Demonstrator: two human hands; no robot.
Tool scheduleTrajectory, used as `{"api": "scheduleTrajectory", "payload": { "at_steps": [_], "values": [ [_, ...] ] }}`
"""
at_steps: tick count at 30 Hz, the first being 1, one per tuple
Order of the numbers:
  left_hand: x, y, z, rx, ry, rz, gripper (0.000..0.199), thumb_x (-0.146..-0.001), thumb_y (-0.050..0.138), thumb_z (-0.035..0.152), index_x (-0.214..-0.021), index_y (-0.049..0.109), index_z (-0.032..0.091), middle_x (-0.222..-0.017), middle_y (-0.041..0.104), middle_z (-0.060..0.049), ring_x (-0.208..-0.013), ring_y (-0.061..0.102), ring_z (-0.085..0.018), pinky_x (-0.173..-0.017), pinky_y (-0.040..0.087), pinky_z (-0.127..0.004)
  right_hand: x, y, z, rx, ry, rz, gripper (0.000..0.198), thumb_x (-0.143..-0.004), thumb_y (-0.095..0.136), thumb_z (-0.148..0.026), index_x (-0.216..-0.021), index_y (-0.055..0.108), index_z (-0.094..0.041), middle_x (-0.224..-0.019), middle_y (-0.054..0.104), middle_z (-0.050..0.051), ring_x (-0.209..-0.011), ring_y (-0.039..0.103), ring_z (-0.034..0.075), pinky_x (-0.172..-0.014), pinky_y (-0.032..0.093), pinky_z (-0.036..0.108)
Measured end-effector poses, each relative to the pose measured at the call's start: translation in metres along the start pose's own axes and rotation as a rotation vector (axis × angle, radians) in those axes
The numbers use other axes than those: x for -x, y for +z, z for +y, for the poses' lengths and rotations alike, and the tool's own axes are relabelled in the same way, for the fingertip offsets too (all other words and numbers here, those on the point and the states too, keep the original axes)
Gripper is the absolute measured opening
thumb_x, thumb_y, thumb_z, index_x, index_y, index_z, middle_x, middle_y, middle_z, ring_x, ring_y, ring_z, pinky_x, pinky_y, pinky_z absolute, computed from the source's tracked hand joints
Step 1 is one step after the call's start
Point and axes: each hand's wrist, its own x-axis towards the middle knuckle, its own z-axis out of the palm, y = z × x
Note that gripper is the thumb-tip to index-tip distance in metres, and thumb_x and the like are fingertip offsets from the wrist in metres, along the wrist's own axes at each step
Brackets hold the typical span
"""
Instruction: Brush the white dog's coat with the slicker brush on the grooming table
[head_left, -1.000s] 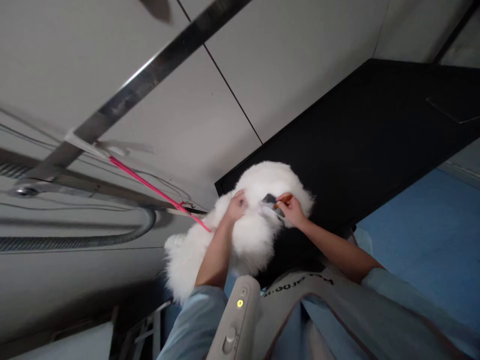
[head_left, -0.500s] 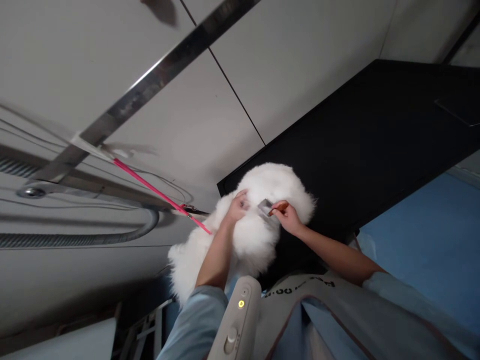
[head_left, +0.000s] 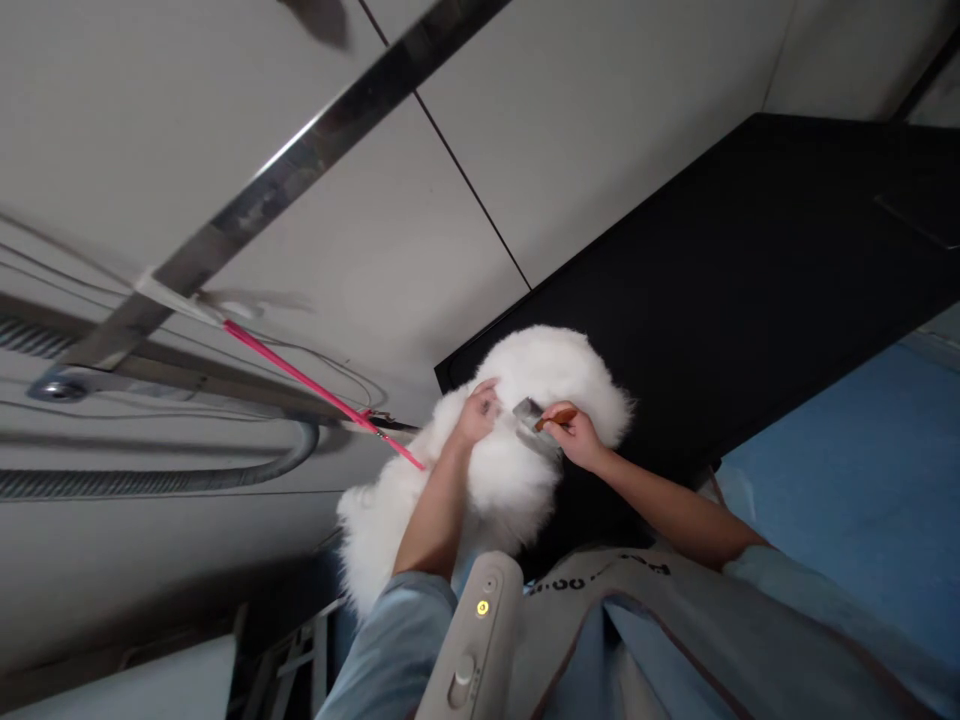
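Note:
A fluffy white dog (head_left: 510,480) is on the black table, with a pink loop lead (head_left: 300,375) running down to its neck. My left hand (head_left: 477,412) rests on its coat, fingers extended over the fur; part of the palm side is hidden. Gripped by its brown handle, a slicker brush (head_left: 529,411) is in my right hand (head_left: 574,436). The brush's grey head lies against or just over the fur between my two hands; whether its pins are in the coat cannot be made out.
The black tabletop (head_left: 735,250) stretches to the upper right along a pale wall. A metal bar (head_left: 315,150) holds the lead's upper end. A ribbed grey hose (head_left: 150,482) runs at left. Below is a pale device (head_left: 480,630) with a yellow light.
The slicker brush has shifted and tilted very slightly in my right hand. My left hand stays at the same spot on the dog.

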Motion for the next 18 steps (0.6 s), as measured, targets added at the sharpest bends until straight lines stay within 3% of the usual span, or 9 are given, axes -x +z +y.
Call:
{"api": "scheduleTrajectory", "payload": {
  "at_steps": [2,5,7,10,14,18],
  "values": [
    [0.000,0.000,0.001,0.015,-0.009,-0.008,0.014,-0.078,0.056,0.020,-0.065,0.055,0.017,-0.130,0.063,-0.017,-0.118,0.063,-0.027,-0.096,0.054,-0.040,-0.003,-0.003,0.001,0.013,0.029,0.034,0.016,-0.081,0.067,-0.039,-0.082,0.061,-0.024,-0.083,0.068,0.004,-0.081,0.067,0.021,-0.077,0.058,0.037],
    [-0.001,-0.001,0.002,0.030,0.018,-0.001,0.019,-0.082,0.055,0.025,-0.065,0.055,0.018,-0.128,0.064,-0.018,-0.120,0.062,-0.027,-0.101,0.052,-0.042,-0.004,-0.004,0.001,0.027,-0.054,0.155,0.013,-0.082,0.068,-0.036,-0.084,0.061,-0.025,-0.090,0.069,0.005,-0.093,0.068,0.023,-0.088,0.056,0.040],
    [-0.001,-0.002,0.002,0.032,0.037,0.012,0.019,-0.085,0.055,0.027,-0.068,0.057,0.017,-0.131,0.063,-0.017,-0.121,0.061,-0.026,-0.104,0.049,-0.042,-0.003,-0.002,0.003,-0.001,-0.080,0.083,0.013,-0.083,0.067,-0.036,-0.083,0.060,-0.025,-0.089,0.068,0.004,-0.091,0.068,0.023,-0.087,0.056,0.040],
    [0.000,-0.003,0.003,0.035,0.004,0.004,0.016,-0.080,0.059,0.024,-0.066,0.054,0.017,-0.124,0.066,-0.016,-0.115,0.064,-0.025,-0.097,0.053,-0.038,-0.011,-0.010,0.003,-0.036,0.002,-0.027,0.018,-0.082,0.067,-0.041,-0.081,0.059,-0.024,-0.081,0.066,0.002,-0.077,0.066,0.020,-0.076,0.057,0.038],
    [0.000,-0.001,0.011,0.001,0.001,-0.015,0.015,-0.077,0.058,0.016,-0.063,0.052,0.018,-0.108,0.070,-0.014,-0.123,0.060,-0.027,-0.096,0.053,-0.038,-0.030,-0.042,-0.001,-0.026,-0.006,0.164,0.023,-0.080,0.071,-0.038,-0.089,0.056,-0.024,-0.093,0.066,0.003,-0.090,0.067,0.022,-0.086,0.055,0.040],
    [0.002,0.001,0.020,-0.050,0.021,0.017,0.015,-0.077,0.051,0.012,-0.063,0.051,0.018,-0.127,0.065,-0.017,-0.126,0.059,-0.027,-0.097,0.053,-0.039,-0.028,-0.081,0.000,0.066,-0.043,0.379,0.024,-0.082,0.068,-0.040,-0.091,0.053,-0.023,-0.096,0.065,0.005,-0.090,0.066,0.021,-0.088,0.054,0.042]
  ]
}}
